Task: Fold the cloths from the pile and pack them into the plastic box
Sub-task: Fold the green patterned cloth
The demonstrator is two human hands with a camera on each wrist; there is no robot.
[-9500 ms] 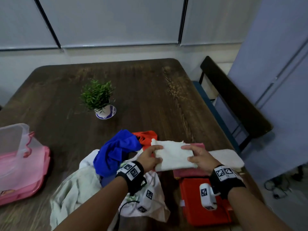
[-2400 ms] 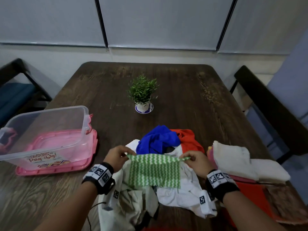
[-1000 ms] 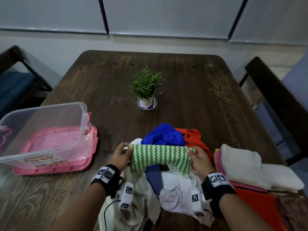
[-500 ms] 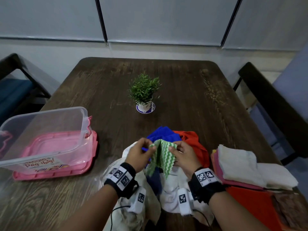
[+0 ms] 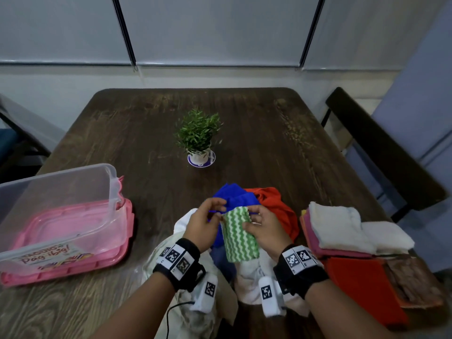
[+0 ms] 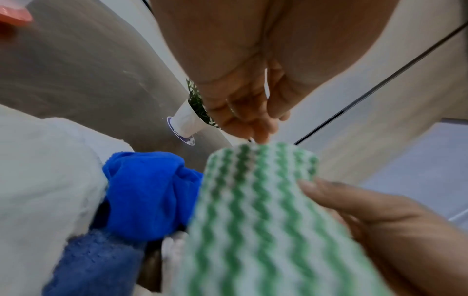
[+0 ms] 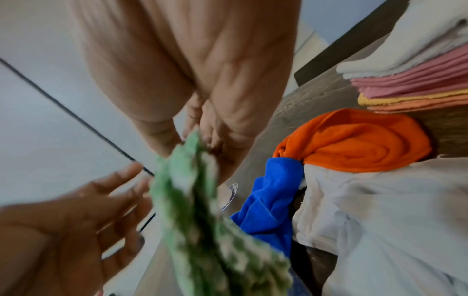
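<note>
A green-and-white zigzag cloth (image 5: 241, 234), folded to a narrow strip, hangs just above the loose pile. My right hand (image 5: 250, 220) pinches its upper right edge, thumb on the front; the right wrist view shows the same grip (image 7: 202, 136). My left hand (image 5: 221, 212) has fairly straight fingers, and their tips touch the cloth's top left edge (image 6: 258, 138). The pile holds a blue cloth (image 5: 234, 198), an orange cloth (image 5: 274, 204) and white cloths (image 5: 193, 297). The clear plastic box (image 5: 111, 182) stands at the left.
The box sits on its pink lid (image 5: 122, 245). A stack of folded cloths (image 5: 342, 228) lies at my right, over a flat red cloth (image 5: 362, 287). A small potted plant (image 5: 198, 140) stands mid-table. A dark chair (image 5: 381, 148) is beyond the right edge.
The green cloth was stretched wide between both hands. The hands came together and folded it in half; now it hangs as a narrow strip, and the left hand's grip has loosened.
</note>
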